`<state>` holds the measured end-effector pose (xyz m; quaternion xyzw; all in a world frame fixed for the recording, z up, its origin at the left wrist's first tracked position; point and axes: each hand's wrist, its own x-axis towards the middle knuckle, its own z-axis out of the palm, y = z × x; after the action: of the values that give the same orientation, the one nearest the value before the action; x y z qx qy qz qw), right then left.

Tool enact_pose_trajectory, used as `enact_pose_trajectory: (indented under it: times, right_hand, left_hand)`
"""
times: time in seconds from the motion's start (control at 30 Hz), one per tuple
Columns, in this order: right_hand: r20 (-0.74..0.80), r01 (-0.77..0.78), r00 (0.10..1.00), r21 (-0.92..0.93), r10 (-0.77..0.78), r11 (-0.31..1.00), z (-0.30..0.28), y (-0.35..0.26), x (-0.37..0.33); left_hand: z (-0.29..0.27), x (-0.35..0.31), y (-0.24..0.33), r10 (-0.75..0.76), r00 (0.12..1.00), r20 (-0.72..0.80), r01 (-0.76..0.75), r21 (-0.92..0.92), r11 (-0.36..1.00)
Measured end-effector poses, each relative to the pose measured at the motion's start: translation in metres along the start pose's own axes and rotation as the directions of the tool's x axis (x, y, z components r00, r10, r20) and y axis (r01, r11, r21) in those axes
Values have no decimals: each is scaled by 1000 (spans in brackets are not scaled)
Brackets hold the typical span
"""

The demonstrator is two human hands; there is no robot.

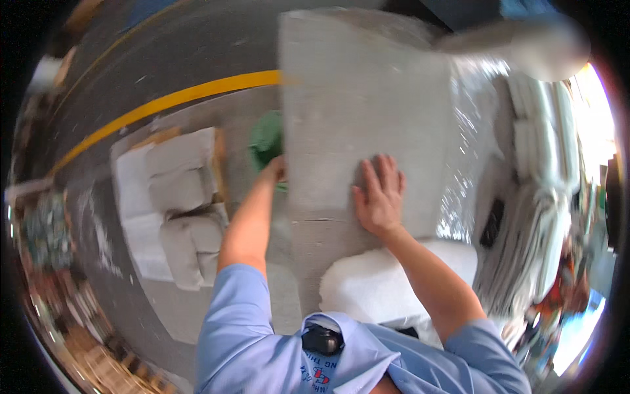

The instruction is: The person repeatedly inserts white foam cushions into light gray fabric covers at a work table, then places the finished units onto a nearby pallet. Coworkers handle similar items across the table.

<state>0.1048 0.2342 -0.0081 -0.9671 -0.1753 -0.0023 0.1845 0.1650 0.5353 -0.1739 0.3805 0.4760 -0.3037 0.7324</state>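
Fingers of the right hand are spread wide and lie flat on top of a big grey slab, which looks like thick felt or foam. The left hand reaches to the slab's left edge; it may be gripping it, but the fingers are hidden. The slab rests over a white padded bundle. Shiny plastic wrap sits to the right. Grey cushions lie on the floor, near a yellow line.
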Motion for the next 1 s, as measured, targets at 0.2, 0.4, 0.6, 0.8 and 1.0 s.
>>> enact_pose_trajectory:
  times: [0.2, 0.4, 0.6, 0.8, 1.0]
  right_hand:
    - [12, -42, 999, 108, 41, 993, -7, 13, -6]
    - [-39, -20, 999, 148, 26, 989, -7, 14, -14]
    - [47, -2, 999, 174, -6, 985, -23, 30, -17]
    - [206, -300, 954, 710, 219, 637, -144, 111, -101]
    - [-141, -578, 665, 526, 734, 624, -199, 257, -236]
  left_hand:
    - [25, 8, -3, 32, 999, -22, -32, 1, 999]
    - [0, -98, -13, 343, 932, -118, -273, 394, 878]
    - [-21, -242, -88, 805, 568, 172, -380, 922, 72]
    - [-44, -315, -195, 719, 693, -39, -627, 458, 630]
    - [16, -323, -267, 484, 870, 89, -483, 347, 804]
